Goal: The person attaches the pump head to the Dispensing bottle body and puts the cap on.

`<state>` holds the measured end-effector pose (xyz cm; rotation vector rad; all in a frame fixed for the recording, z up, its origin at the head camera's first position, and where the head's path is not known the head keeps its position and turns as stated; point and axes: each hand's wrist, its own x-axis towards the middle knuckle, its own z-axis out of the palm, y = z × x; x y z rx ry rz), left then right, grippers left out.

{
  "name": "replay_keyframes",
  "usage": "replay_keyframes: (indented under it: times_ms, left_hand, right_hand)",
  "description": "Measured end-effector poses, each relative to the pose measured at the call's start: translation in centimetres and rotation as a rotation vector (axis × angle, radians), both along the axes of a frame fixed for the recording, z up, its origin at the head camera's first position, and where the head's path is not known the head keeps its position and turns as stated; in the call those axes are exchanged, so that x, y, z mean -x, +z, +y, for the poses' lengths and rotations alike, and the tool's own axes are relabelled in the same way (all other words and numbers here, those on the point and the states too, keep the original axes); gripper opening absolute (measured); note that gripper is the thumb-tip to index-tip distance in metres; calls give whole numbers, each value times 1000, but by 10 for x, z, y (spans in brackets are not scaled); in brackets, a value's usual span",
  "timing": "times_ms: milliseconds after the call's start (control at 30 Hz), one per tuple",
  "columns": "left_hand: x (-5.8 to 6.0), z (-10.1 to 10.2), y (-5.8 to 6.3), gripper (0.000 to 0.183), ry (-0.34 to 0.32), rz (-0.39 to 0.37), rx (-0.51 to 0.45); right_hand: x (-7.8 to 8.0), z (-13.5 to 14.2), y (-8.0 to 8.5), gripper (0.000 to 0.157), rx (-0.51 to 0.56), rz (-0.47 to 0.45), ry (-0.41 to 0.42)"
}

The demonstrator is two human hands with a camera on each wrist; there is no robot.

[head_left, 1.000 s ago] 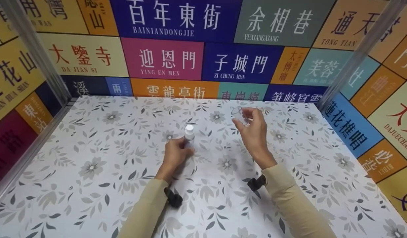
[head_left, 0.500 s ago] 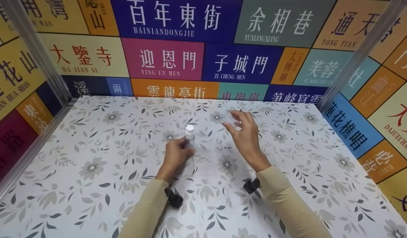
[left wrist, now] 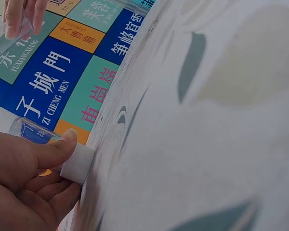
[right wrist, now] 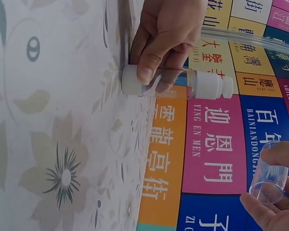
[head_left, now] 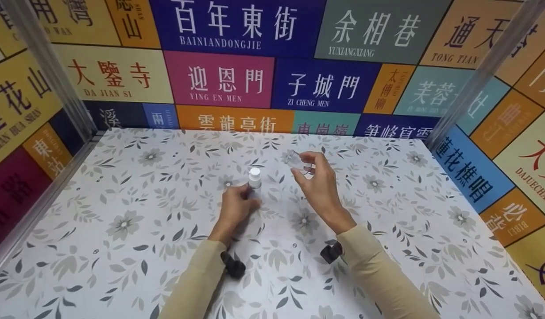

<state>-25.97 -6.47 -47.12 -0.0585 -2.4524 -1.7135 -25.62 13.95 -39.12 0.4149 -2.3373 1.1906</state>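
My left hand (head_left: 236, 204) grips a small clear pump bottle (head_left: 255, 178) low down, with fingers and thumb round its lower body. The bottle stands upright on the patterned tabletop. Its white base (left wrist: 79, 162) meets the surface, and its white pump head (right wrist: 213, 86) points up, uncovered. To the right and a bit farther back, my right hand (head_left: 318, 186) pinches a clear, see-through cap (right wrist: 270, 177) between thumb and fingers. This cap is held up in the air, apart from the bottle, its round rim showing in the right wrist view.
A white tabletop (head_left: 166, 266) printed with grey leaves and flowers spreads under both hands. Colourful sign panels (head_left: 219, 79) form the wall behind it, with metal posts (head_left: 471, 84) at the back corners. Black wrist cameras (head_left: 233, 266) sit on both sleeves.
My right hand has moved left, toward the bottle, and slightly nearer, carrying the clear cap. My left hand and the bottle have stayed in place.
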Motion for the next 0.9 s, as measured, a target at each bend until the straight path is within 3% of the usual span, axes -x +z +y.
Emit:
replay_keyframes:
  times_ms: [433,900]
  left_hand:
    - [0,1,0,26,25,11,68]
    - [1,1,0,34,14,-9,20]
  right_hand:
    - [-3,-17,-4,38,-53,85,67]
    - [-3,-32,1,44,-106,124,102]
